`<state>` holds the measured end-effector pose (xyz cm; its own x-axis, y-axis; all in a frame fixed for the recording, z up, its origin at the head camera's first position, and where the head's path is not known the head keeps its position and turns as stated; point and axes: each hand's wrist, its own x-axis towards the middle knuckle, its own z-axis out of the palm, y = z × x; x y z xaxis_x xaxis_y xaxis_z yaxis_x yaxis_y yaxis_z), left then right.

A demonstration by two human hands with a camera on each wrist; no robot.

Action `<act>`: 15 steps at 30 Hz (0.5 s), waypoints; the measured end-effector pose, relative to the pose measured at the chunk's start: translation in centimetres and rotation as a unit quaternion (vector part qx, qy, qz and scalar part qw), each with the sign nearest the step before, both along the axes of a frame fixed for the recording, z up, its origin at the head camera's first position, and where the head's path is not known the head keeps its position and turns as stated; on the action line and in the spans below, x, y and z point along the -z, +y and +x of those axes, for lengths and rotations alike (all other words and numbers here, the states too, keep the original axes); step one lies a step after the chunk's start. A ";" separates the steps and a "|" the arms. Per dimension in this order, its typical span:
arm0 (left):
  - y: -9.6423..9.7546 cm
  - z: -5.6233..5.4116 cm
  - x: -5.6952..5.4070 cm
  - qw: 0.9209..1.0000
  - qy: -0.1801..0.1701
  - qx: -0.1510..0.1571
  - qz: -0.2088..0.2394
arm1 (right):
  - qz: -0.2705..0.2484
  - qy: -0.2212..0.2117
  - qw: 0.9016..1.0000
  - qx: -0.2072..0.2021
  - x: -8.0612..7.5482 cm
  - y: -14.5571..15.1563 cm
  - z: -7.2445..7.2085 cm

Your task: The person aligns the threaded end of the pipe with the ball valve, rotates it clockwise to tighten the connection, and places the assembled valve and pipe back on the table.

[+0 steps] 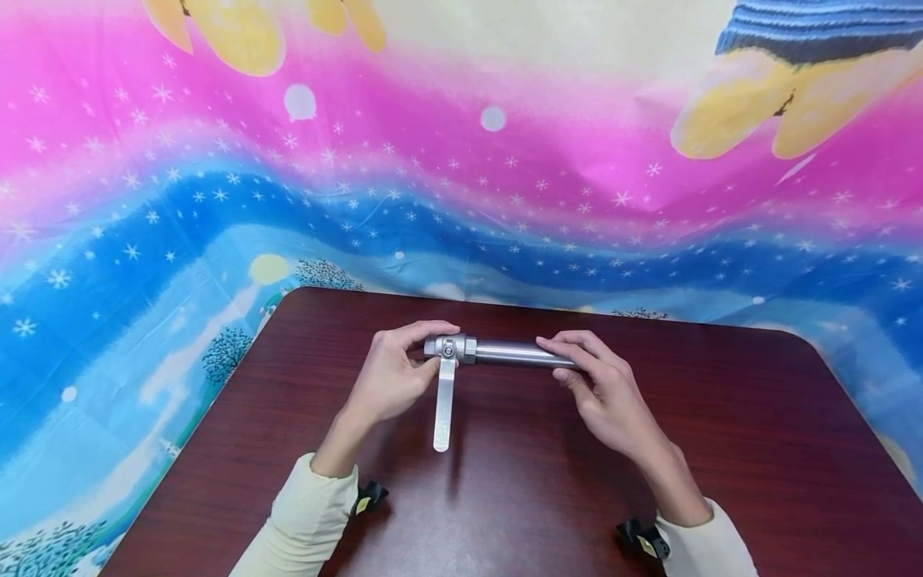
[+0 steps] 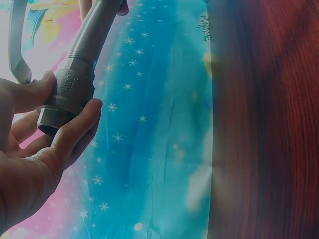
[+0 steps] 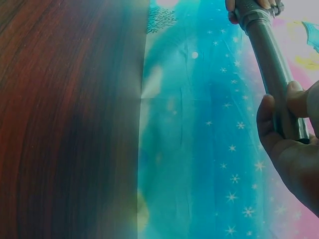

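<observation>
A metal ball valve [image 1: 450, 346] with a long flat lever handle [image 1: 444, 409] is joined at its right end to a smooth steel pipe [image 1: 508, 353]. My left hand [image 1: 392, 369] grips the valve body between thumb and fingers. In the left wrist view the open hex end of the valve [image 2: 54, 118] shows below the thumb, and raised lettering marks its body. My right hand [image 1: 613, 393] holds the far end of the pipe, thumb underneath and fingers over the top in the head view. The right wrist view shows the pipe [image 3: 271, 64] running up to the valve.
A dark red-brown wooden table [image 1: 519, 497] with rounded corners lies beneath the hands. Behind it hangs a colourful printed cloth [image 1: 447, 200] with snowflakes. Black wrist cameras [image 1: 642, 538] sit at both cream sleeves [image 1: 306, 513].
</observation>
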<state>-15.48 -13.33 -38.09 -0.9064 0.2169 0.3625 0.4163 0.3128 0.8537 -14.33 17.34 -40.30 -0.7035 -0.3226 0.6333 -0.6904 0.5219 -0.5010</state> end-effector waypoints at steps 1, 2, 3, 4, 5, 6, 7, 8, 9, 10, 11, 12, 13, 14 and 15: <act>0.0 0.0 0.0 1.000 0.001 0.000 -0.001 | 0.000 -0.003 1.000 0.001 0.0 0.0 0.1; 0.0 0.0 0.0 1.000 0.002 -0.001 -0.001 | 0.000 -0.004 1.000 0.002 0.0 0.0 0.1; 0.1 0.0 -0.1 1.000 0.003 -0.002 -0.002 | 0.001 -0.006 1.000 0.003 0.0 -0.1 0.2; 0.1 0.0 -0.1 1.000 0.003 -0.002 -0.003 | 0.002 -0.008 1.000 0.004 -0.1 -0.1 0.2; 0.1 0.0 -0.1 1.000 0.004 -0.003 -0.004 | 0.004 -0.013 1.000 0.006 -0.1 -0.1 0.3; 0.1 0.1 -0.1 1.000 0.005 -0.004 -0.006 | 0.007 -0.018 1.000 0.007 -0.1 -0.1 0.4; 0.1 0.1 -0.2 1.000 0.005 -0.006 -0.007 | 0.008 -0.021 1.000 0.007 -0.2 -0.1 0.4; 0.0 0.1 -0.2 1.000 0.005 -0.008 -0.010 | 0.010 -0.023 1.000 0.008 -0.2 -0.2 0.5; 0.0 0.1 -0.2 1.000 0.006 -0.009 -0.012 | 0.011 -0.025 1.000 0.009 -0.2 -0.2 0.5; 0.0 0.1 -0.2 1.000 0.007 -0.010 -0.014 | 0.012 -0.028 0.999 0.011 -0.3 -0.2 0.6; 0.0 0.1 -0.3 1.000 0.007 -0.012 -0.017 | 0.012 -0.029 0.999 0.012 -0.3 -0.3 0.6; -0.1 0.1 -0.3 1.000 0.006 -0.013 -0.019 | 0.012 -0.030 0.999 0.013 -0.3 -0.3 0.7; -0.1 0.1 -0.3 1.000 0.004 -0.013 -0.021 | 0.012 -0.029 0.999 0.014 -0.3 -0.3 0.7; -0.1 0.1 -0.3 1.000 0.003 -0.014 -0.023 | 0.012 -0.028 0.999 0.015 -0.3 -0.4 0.7; -0.1 0.1 -0.3 1.000 0.001 -0.014 -0.024 | 0.012 -0.027 0.999 0.015 -0.3 -0.4 0.8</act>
<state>-15.36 -13.42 -37.75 -0.9118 0.2088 0.3536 0.4081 0.3650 0.8368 -13.58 16.96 -40.02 -0.7455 -0.3151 0.5873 -0.6470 0.5538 -0.5241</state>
